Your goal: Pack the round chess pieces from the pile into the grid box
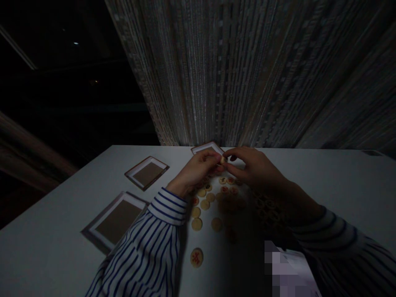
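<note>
My left hand point(198, 169) and my right hand point(258, 167) meet above the far part of the white table, fingertips pinched round a small pale xiangqi piece point(222, 159). Below them lie several round wooden xiangqi pieces, some with red or dark characters up and others plain. One red-marked piece point(196, 258) lies apart, nearer to me. Two plain pieces, one at the left point(196, 224) and one at the right point(217, 224), rest in the middle. My right arm's shadow makes the pieces beneath it hard to see.
Two framed panels, a smaller one point(150, 173) and a larger one point(119, 220), lie left of my left arm. Another framed panel point(206, 147) is partly hidden behind my hands. A dark lattice-like thing point(269, 208) sits under my right forearm. A bead-like string curtain point(216, 74) hangs behind the table.
</note>
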`<act>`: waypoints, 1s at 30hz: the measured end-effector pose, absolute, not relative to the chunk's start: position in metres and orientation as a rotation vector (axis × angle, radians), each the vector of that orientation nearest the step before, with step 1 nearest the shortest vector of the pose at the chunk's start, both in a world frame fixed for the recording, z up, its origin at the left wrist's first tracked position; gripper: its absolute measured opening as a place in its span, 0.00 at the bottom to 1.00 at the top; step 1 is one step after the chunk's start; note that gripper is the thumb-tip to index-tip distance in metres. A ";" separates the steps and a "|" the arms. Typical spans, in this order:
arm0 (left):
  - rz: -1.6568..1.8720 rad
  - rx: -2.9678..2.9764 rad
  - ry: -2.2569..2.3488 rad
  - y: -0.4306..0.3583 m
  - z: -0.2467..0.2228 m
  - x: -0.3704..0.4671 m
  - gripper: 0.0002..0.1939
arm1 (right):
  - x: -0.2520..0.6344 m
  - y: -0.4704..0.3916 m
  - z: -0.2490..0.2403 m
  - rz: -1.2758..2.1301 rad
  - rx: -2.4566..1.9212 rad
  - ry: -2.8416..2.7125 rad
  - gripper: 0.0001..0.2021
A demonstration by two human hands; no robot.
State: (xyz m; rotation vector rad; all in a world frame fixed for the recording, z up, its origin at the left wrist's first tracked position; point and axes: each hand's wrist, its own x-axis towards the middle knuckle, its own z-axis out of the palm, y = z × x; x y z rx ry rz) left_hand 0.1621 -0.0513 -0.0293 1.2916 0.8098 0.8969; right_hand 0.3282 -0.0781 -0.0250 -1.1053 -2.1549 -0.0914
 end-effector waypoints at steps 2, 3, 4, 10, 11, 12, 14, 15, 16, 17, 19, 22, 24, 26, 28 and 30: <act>0.906 1.412 0.872 -0.050 -0.027 0.159 0.03 | 0.330 -0.076 -0.027 -0.063 -1.167 -2.165 0.09; 0.905 1.487 0.918 -0.049 -0.026 0.157 0.03 | 0.331 -0.075 -0.029 -0.045 -1.213 -2.173 0.10; 0.892 1.567 0.966 -0.048 -0.025 0.155 0.03 | 0.332 -0.073 -0.031 -0.028 -1.269 -2.193 0.11; 0.666 1.938 1.087 -0.042 -0.027 0.143 0.05 | 0.339 -0.071 -0.040 -0.009 -1.633 -2.422 0.16; 0.636 1.980 1.084 -0.041 -0.028 0.142 0.06 | 0.340 -0.073 -0.040 -0.015 -1.673 -2.464 0.16; 0.607 2.019 1.080 -0.041 -0.029 0.142 0.07 | 0.340 -0.075 -0.038 -0.016 -1.704 -2.502 0.16; 0.554 2.087 1.077 -0.042 -0.029 0.141 0.08 | 0.340 -0.080 -0.035 -0.012 -1.751 -2.574 0.16; 0.536 2.120 1.077 -0.043 -0.029 0.141 0.08 | 0.341 -0.082 -0.033 -0.012 -1.773 -2.608 0.16; 0.525 2.152 1.078 -0.044 -0.029 0.141 0.09 | 0.341 -0.085 -0.031 -0.014 -1.790 -2.643 0.15; 0.513 2.178 1.081 -0.045 -0.028 0.140 0.09 | 0.341 -0.087 -0.029 -0.020 -1.802 -2.676 0.15; 0.463 2.208 1.099 -0.047 -0.026 0.139 0.10 | 0.341 -0.089 -0.027 -0.039 -1.808 -2.732 0.15; 0.353 2.255 1.124 -0.050 -0.023 0.137 0.10 | 0.342 -0.090 -0.027 -0.068 -1.800 -2.787 0.14; 0.259 2.321 1.115 -0.051 -0.022 0.137 0.09 | 0.341 -0.089 -0.028 -0.063 -1.805 -2.823 0.13; 0.157 2.390 1.082 -0.052 -0.021 0.138 0.09 | 0.341 -0.089 -0.028 -0.049 -1.811 -2.861 0.13; 0.066 2.436 1.059 -0.053 -0.022 0.139 0.09 | 0.340 -0.089 -0.029 -0.027 -1.820 -2.885 0.13; -0.011 2.465 1.064 -0.053 -0.022 0.140 0.09 | 0.340 -0.088 -0.030 -0.004 -1.830 -2.888 0.13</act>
